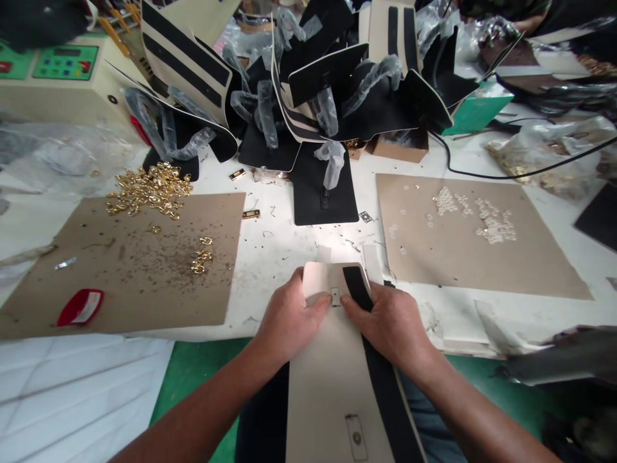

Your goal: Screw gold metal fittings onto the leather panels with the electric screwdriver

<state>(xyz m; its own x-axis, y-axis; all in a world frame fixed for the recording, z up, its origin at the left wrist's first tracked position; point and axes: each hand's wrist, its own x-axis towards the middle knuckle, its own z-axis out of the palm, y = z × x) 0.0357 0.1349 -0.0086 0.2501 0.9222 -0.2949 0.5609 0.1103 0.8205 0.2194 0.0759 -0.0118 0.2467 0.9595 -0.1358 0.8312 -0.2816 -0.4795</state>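
A long beige panel (322, 379) with a black strip (380, 366) along its right side extends from the table's front edge toward my lap. My left hand (294, 315) grips its left edge near the far end. On the opposite edge, my right hand (393, 321) holds it too. Both thumbs press beside a small rectangular plate (335, 296) set in the panel. Nearer to me, a second rectangular fitting (356, 438) with a round stud shows in the panel. The fingers beneath the panel are hidden.
Black and beige panels (332, 77) with plastic-wrapped handles are heaped at the back. Gold hardware (149, 186) and a red dish (80, 307) lie on the left cardboard (144, 257). Small white pieces (494, 222) rest on the right cardboard (448, 257). A black cable (511, 176) crosses behind.
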